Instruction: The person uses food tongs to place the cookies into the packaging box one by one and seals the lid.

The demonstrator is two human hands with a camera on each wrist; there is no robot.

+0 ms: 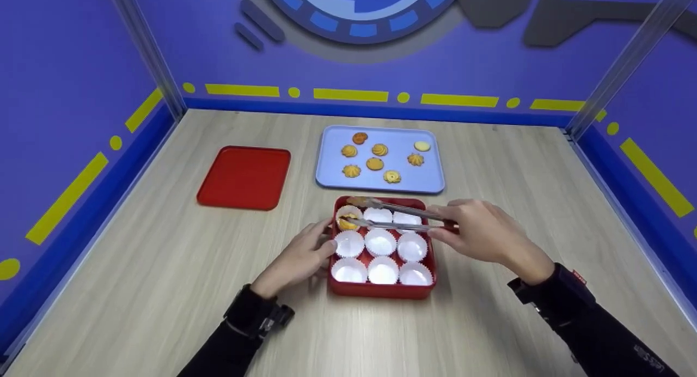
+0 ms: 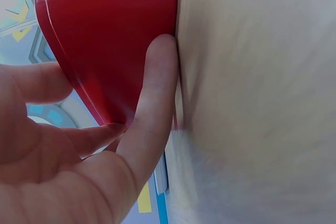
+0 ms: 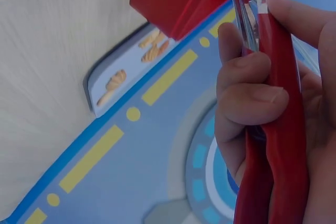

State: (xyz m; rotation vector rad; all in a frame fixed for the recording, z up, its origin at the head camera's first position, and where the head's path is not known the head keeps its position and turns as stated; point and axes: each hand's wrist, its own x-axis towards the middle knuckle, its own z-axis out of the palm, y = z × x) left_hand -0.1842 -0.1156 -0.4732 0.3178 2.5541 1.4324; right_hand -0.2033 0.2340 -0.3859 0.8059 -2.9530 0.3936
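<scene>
My left hand [image 1: 302,254] rests its fingers against the left wall of a red square box [image 1: 381,292]. The left wrist view has one straight finger low along the box wall, near the tabletop, and others touching higher up. White paper cups [image 1: 380,242] fill the box in rows. My right hand [image 1: 484,232] grips metal tongs [image 1: 408,226] by their red handles [image 3: 283,77]. Their arms stand apart over the box's far row, with the tips at the far-left cup. In that cup lies a golden cookie [image 1: 347,222], partly hidden by the lower tip.
Behind the box lies a light blue tray [image 1: 332,181] bearing several cookies [image 1: 374,164] of various shapes. A flat red lid [image 1: 245,178] sits on the table to the left. Blue walls [image 1: 359,72] enclose the wooden table [image 1: 163,268] at the back and both sides.
</scene>
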